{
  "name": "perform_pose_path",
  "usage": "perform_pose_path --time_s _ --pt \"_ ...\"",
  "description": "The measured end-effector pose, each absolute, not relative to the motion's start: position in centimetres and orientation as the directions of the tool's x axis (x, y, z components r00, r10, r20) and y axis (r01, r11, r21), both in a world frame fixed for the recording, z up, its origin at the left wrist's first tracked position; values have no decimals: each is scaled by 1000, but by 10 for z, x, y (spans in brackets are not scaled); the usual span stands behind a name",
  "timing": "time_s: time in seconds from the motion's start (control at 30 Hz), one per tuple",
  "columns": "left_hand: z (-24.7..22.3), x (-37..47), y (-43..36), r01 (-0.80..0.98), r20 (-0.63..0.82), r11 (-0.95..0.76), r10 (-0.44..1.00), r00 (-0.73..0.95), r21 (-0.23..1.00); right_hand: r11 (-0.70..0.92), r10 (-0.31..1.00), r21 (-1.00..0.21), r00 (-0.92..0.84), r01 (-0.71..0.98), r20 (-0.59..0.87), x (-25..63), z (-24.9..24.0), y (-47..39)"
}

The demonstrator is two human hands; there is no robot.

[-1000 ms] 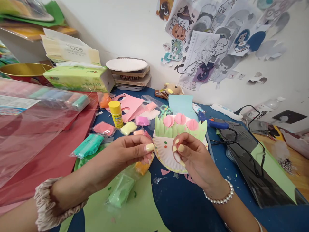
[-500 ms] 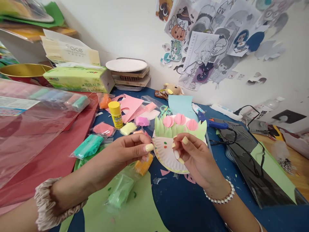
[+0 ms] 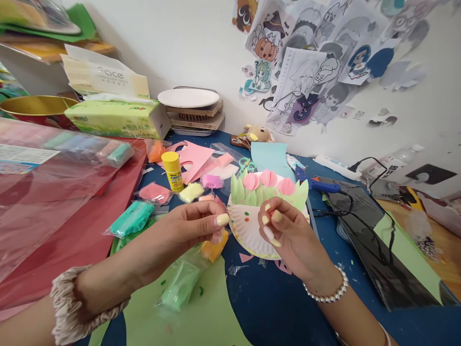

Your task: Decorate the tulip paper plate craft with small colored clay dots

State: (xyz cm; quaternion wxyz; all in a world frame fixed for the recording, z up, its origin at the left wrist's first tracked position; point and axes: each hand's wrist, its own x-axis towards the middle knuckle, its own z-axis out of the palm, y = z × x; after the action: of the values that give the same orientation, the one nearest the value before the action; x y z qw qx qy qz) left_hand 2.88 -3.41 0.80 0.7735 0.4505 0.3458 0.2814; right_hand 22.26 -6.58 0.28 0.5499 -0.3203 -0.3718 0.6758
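My left hand (image 3: 201,223) is closed in a pinch, thumb against the fingers, above the clay packets. A bit of something pinkish and clear shows below its fingertips, too hidden to name. Across from it, my right hand (image 3: 288,233) has its fingers curled, with a tiny reddish piece of clay (image 3: 271,213) between thumb and fingertips. Behind and beneath the right hand lies a paper plate (image 3: 248,240) with green paper leaves (image 3: 252,196) and pink paper flowers (image 3: 268,178) along its upper part. Small green and red dots (image 3: 247,216) sit on its ribbed face.
A glue stick (image 3: 173,171) stands among bagged clay, including a teal packet (image 3: 131,218) and a yellow-orange one (image 3: 213,246). Green paper (image 3: 187,322) lies in front. At right are a blue glue gun (image 3: 324,186) with its cord and a black sheet (image 3: 382,250).
My right hand's fingers have shifted and turned slightly, so the tiny reddish piece now shows between them. My left hand stays where it was.
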Motion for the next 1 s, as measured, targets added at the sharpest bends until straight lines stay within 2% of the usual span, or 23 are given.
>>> perform_pose_path --time_s 0.17,0.8,1.0 --pt "10 29 -35 -124 -282 456 717 637 881 -128 973 -871 -232 -474 -17 223 3 -66" --pt "11 28 -35 -89 -290 460 686 667 883 -92 976 -878 -217 -470 14 224 3 -67" --pt "17 29 -38 -96 -294 447 720 628 890 -67 980 -893 -199 -446 26 224 3 -66"
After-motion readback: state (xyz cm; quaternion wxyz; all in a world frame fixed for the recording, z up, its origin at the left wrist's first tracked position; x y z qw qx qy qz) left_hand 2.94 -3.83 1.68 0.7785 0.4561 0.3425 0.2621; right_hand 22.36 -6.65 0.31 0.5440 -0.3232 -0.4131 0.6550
